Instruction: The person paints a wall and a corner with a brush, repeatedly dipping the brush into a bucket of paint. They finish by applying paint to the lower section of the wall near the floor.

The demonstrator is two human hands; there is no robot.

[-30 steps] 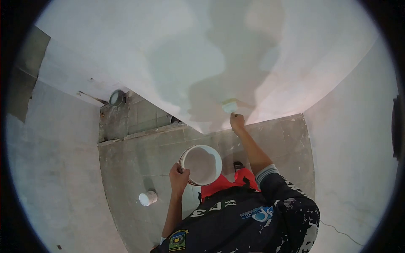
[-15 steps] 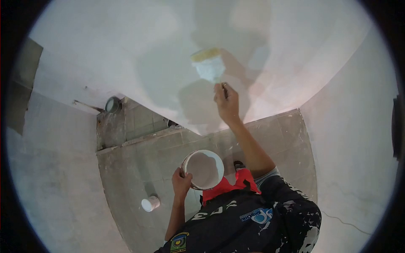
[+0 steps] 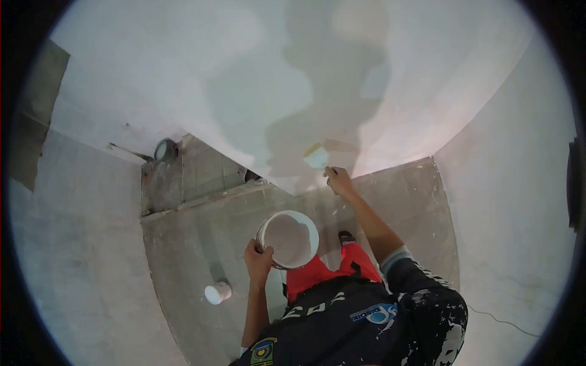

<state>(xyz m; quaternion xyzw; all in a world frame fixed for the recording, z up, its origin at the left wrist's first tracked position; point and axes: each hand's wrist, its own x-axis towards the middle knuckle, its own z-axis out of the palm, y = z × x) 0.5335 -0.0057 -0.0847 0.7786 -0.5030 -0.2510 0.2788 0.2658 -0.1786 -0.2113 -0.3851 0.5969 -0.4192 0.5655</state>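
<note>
My right hand (image 3: 339, 180) is closed round the handle of a wide brush (image 3: 317, 157). The brush has a whitish body and yellowish bristles, and its tip lies against the lower part of the pale wall (image 3: 183, 73). My left hand (image 3: 259, 262) grips the left rim of a round white bucket (image 3: 313, 235), thumb over the edge. Greyish-pink paint (image 3: 287, 243) fills part of the bucket, which is held above the floor in front of my body.
On the tiled floor (image 3: 183, 256) stands a small white pot (image 3: 218, 293), left of the bucket. A dark round container (image 3: 165, 150) is by the left wall corner. A thin cable (image 3: 503, 321) runs along the lower right.
My right hand and the brush have moved down the wall, nearer the floor. The bucket in my left hand has shifted slightly up and left.
</note>
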